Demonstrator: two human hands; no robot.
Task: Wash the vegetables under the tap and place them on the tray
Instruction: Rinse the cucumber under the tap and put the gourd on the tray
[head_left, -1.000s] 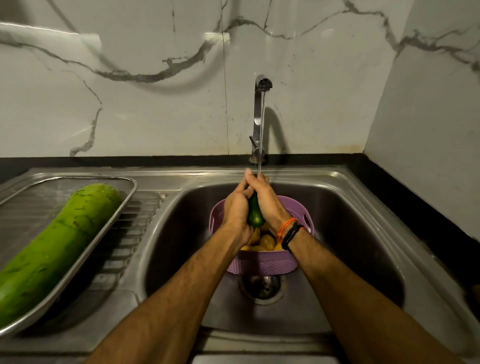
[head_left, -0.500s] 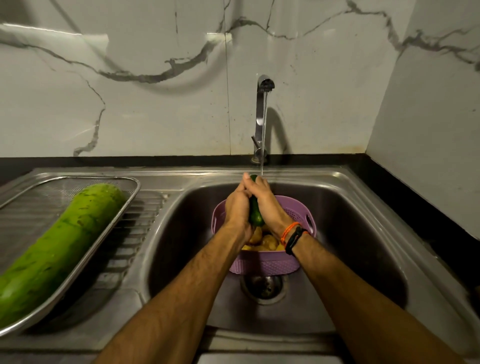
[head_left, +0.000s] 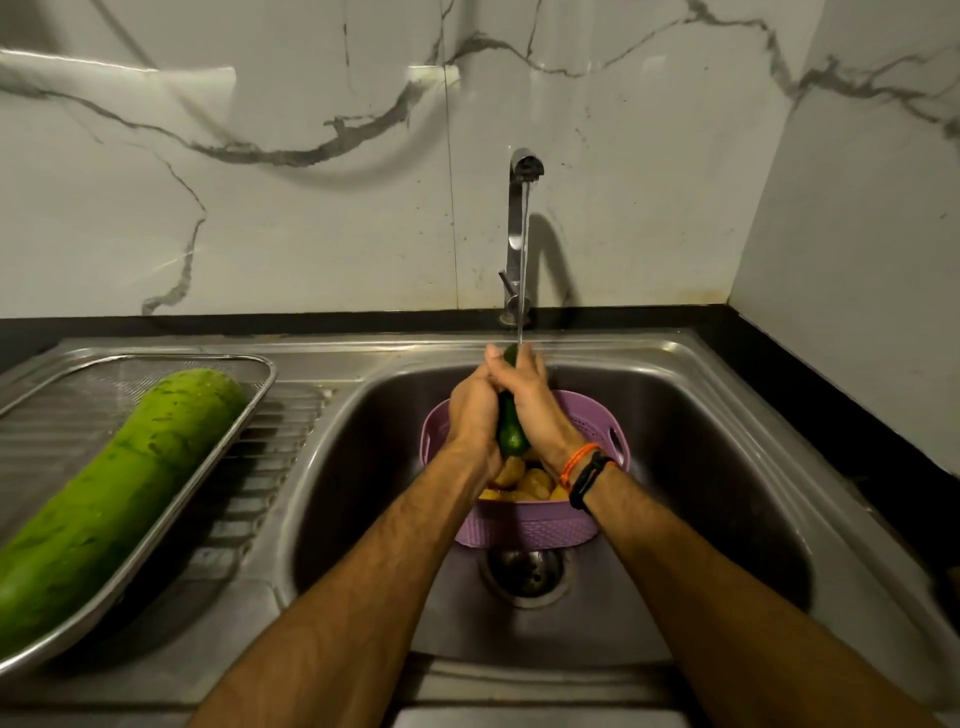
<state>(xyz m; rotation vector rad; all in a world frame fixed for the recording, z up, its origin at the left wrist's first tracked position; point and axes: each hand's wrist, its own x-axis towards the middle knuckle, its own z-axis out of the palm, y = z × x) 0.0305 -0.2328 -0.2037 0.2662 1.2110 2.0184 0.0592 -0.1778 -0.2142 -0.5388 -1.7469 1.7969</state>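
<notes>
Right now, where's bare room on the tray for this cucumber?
Bare mesh lies in the tray along its far rim and far-left corner, beside the gourd. The gourd fills the middle and near end.

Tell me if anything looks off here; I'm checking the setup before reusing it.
One thing: the bottle gourd is too long for the tray, and its near end runs out of view. Otherwise, both hands hold the cucumber under the tap.

purple basket (head_left: 530, 527), dark green cucumber (head_left: 511, 434)
</notes>
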